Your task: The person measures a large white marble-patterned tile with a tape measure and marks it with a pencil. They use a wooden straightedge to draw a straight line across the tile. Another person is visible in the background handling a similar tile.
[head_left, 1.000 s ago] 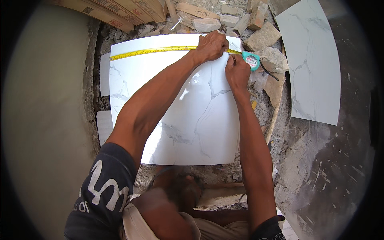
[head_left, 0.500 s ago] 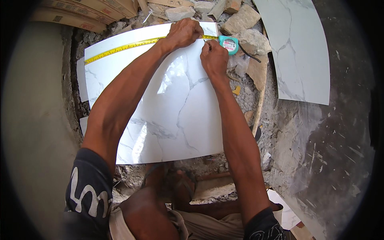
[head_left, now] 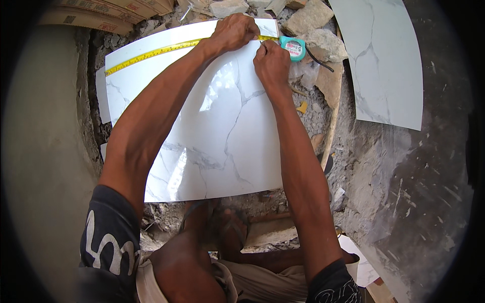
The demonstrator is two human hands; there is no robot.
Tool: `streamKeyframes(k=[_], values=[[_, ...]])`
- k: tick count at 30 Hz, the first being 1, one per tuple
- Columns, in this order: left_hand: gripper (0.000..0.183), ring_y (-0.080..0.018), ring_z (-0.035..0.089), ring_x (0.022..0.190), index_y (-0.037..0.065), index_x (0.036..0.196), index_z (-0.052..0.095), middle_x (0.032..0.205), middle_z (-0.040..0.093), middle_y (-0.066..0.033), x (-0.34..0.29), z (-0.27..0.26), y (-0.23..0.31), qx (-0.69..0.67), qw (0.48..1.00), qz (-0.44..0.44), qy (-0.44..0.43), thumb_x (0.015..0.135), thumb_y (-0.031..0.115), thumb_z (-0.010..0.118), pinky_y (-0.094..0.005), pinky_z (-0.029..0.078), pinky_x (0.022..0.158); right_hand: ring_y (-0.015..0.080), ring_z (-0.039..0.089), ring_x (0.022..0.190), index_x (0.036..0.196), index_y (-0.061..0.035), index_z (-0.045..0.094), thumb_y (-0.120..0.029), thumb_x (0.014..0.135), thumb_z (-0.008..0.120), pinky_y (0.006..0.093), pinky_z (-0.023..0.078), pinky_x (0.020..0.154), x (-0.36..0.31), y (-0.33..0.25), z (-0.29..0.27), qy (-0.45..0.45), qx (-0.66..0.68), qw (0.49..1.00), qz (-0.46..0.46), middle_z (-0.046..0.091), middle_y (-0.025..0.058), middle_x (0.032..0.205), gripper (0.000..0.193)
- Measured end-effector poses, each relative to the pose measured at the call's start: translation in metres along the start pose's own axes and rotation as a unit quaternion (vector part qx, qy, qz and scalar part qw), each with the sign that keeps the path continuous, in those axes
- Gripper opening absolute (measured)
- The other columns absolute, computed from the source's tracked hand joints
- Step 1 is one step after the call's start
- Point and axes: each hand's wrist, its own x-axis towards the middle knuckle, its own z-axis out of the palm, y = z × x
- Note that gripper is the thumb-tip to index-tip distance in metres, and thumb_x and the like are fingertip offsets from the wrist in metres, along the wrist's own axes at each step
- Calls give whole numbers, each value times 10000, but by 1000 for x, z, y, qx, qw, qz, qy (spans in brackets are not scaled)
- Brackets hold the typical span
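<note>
A large white tile (head_left: 237,166) with grey veins lies in front of me. Across its far part runs the yellow blade (head_left: 156,53) of a tape measure, from the left edge to the teal case (head_left: 292,48) at the far right corner. My left hand (head_left: 235,33) is closed over the blade near the case, its fingers pressing it to the tile. Just below the blade, my right hand (head_left: 273,61) pinches a thin pencil-like stick, its tip against the tile by the left fingertips. Most of the stick is hidden by the fingers.
Broken stones (head_left: 309,19) and rubble lie beyond and right of the tile. Another veined tile (head_left: 386,65) rests at the far right. Cardboard boxes (head_left: 108,14) are stacked at the far left. A smooth grey surface (head_left: 45,126) borders the left side.
The tile, tape and both hands appear slightly higher in view, with the surroundings shifted too. Both hands keep their grips; the right hand's stick stays just below the blade.
</note>
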Motion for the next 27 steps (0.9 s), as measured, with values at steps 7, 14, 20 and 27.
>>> streamKeyframes(k=[7, 14, 20, 27], values=[[149, -338, 679, 914, 75, 962, 786, 941, 741, -126, 0, -1, 1, -14, 1000, 0, 1, 859, 174, 745, -445, 520, 845, 435, 663, 686, 794, 28, 652, -64, 889, 579, 517, 516, 659, 2, 5, 1, -12, -20, 999, -26, 658, 256, 713, 151], [137, -335, 692, 892, 84, 952, 790, 944, 753, -132, 0, -1, 1, -8, 1000, -9, 1, 849, 166, 753, -437, 528, 828, 444, 663, 692, 793, 37, 653, -64, 881, 588, 522, 517, 662, 1, 2, 1, -10, 4, 1000, -7, 649, 270, 705, 149], [143, -338, 700, 884, 80, 960, 792, 947, 756, -134, 0, -1, 3, -9, 1000, -13, -4, 848, 161, 756, -436, 535, 825, 451, 664, 688, 796, 50, 664, -64, 868, 585, 524, 516, 668, 1, 1, -1, -11, 1, 1000, -7, 646, 287, 706, 155], [163, -317, 699, 902, 77, 984, 790, 971, 755, -125, -1, -2, 6, 0, 999, -33, -13, 851, 166, 761, -430, 532, 840, 450, 666, 688, 796, 51, 668, -56, 853, 587, 520, 519, 667, 1, 2, -2, -12, 11, 1000, -6, 650, 289, 709, 146]])
